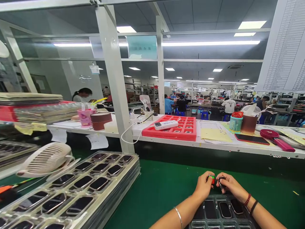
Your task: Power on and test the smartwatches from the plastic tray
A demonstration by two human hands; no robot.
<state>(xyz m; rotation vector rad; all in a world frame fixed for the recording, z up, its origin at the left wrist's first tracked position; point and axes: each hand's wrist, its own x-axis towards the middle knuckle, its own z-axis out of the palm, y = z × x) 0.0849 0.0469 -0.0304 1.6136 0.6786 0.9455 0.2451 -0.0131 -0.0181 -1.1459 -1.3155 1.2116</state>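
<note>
My left hand (204, 185) is closed on a smartwatch case (212, 179) whose screen is lit red and green. Just to its right, my right hand (228, 183) pinches a second watch case (220, 182) with a dark face. The two cases are held close together, a little apart, above the green mat. Beneath my wrists lies a clear plastic tray (215, 219) with dark-screened watch cases (225, 210) in some of its pockets. My forearms hide parts of this tray.
At the left stands a tall stack of clear trays (124, 184) filled with watch cases, beside a white fan (45, 159). A shelf (171, 142) crosses behind the mat, bearing a red compartment tray (169, 135), a phone (252, 139) and a pink handheld fan (277, 140). Other people work farther back.
</note>
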